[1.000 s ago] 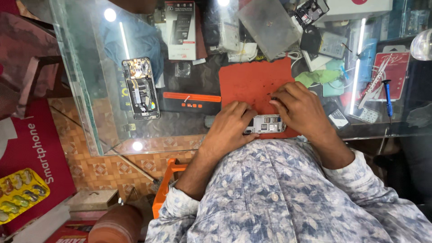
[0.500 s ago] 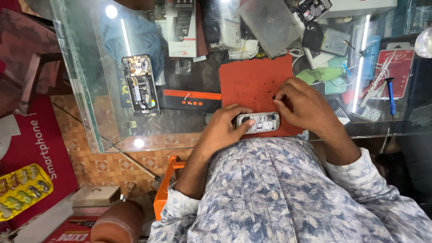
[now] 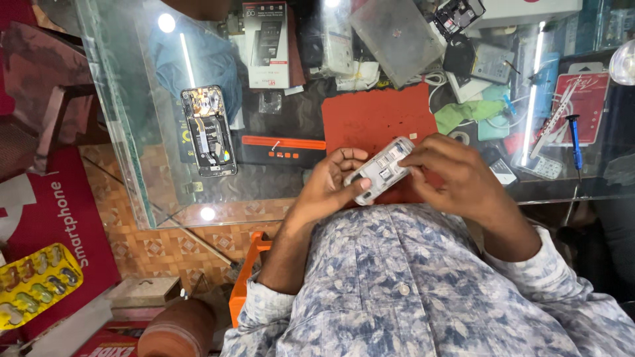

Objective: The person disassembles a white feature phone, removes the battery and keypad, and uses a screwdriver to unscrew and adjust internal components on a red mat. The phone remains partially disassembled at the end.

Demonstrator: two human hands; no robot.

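My left hand (image 3: 331, 185) grips a small silver keypad phone (image 3: 379, 170) with its back cover off, thumb pressed on the lower end. My right hand (image 3: 456, 175) holds the phone's upper end, fingertips on its exposed back. The phone is tilted and lifted just above the near edge of an orange-red work mat (image 3: 377, 116) on a glass counter (image 3: 145, 172).
An opened smartphone (image 3: 208, 131) lies on the glass to the left. Boxes, a grey pad (image 3: 397, 36), a green cloth (image 3: 469, 114), small parts and a blue-handled screwdriver (image 3: 574, 139) crowd the far and right side. An orange crate (image 3: 248, 277) stands below the counter.
The phone has turned from lying flat across the mat's near edge to a tilted position, lifted between both hands. My right hand moved onto its upper end.
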